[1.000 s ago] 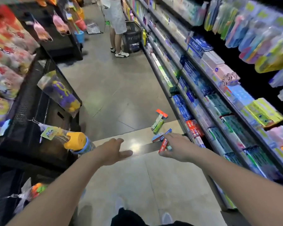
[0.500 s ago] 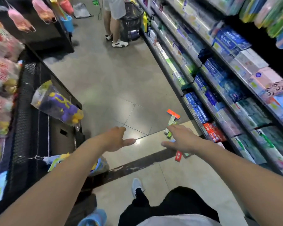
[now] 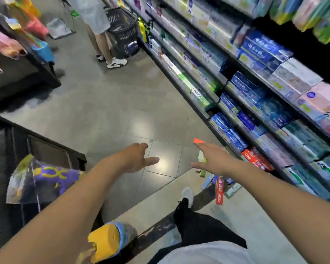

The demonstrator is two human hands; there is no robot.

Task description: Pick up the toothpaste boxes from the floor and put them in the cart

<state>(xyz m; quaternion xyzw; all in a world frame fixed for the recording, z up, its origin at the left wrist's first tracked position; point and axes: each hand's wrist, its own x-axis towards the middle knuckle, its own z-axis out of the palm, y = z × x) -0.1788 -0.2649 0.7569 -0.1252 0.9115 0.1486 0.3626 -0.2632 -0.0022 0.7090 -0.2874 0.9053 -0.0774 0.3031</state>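
Loosely spread, the right grip [image 3: 215,161] hangs above the floor's toothpaste boxes [image 3: 219,190].

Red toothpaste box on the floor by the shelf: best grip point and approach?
Likely a pinch across the narrow width near the middle of the red toothpaste box, coming from above. It lies flat and long on the floor, with other boxes crowding its upper end; the lower half looks free. The right hand is nearest.

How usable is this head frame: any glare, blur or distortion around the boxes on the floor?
Head view: ceiling-light glare on the floor tiles between left hand and right hand; motion blur smears shelf stock and the toothpaste boxes; wide-angle bending tilts the shelves.
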